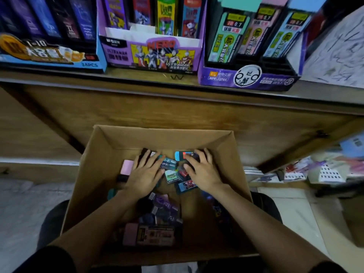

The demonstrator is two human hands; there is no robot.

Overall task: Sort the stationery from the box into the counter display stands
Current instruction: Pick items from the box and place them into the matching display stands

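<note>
At 10 o'clock, on top of a wooden counter (177,111), a blue display stand (49,56) holds dark upright packs. At 12 o'clock, just beside it, stands a purple display stand (151,54) printed with cartoon heroes. At 2 o'clock a third display stand (248,77), also purple, holds green, pink and blue packs marked 0.7.

Below the counter, at 6 o'clock, is an open cardboard box (94,164) with loose stationery packs (171,175) scattered on its floor. A pink pack (127,166) lies at the box's 10 o'clock. Just beside it, the left hand (144,174) lies palm down, fingers straight and spread, pressing on dark packs. The right hand (201,170) is apart from it at the box's 1 o'clock, fingers spread and lightly bent, resting on a blue and red pack (180,155). Neither hand grasps anything. A larger pink pack (149,236) lies flat at the box's 6 o'clock.
</note>
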